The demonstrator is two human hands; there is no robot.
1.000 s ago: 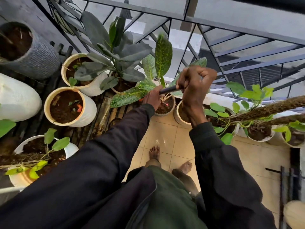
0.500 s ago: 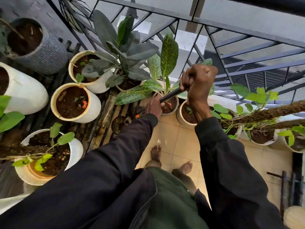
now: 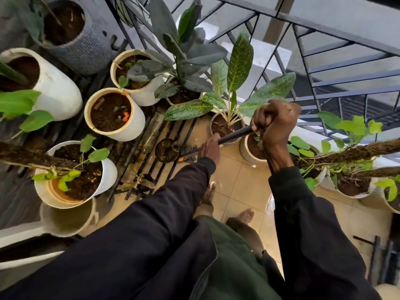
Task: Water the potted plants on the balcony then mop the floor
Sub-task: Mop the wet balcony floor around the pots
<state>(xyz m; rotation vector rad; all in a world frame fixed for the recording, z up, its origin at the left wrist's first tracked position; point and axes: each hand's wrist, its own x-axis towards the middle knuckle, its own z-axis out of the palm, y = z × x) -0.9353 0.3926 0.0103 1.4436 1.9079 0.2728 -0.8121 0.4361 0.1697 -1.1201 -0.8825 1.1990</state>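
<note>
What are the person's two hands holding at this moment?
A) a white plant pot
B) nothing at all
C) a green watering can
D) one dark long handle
D: the right hand and the left hand both grip the same dark handle.

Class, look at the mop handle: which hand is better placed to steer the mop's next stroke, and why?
Left. The left hand grips low on the black handle, nearest the floor end; the right hand clamps the top, acting as pivot.

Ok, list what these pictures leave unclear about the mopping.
- Mop head: head view, the dark handle runs down past the left hand into a dark rack; its end is hidden.
- Right hand: grips the handle's top, covering it.
- Floor: glossy; wetness uncertain.
</note>
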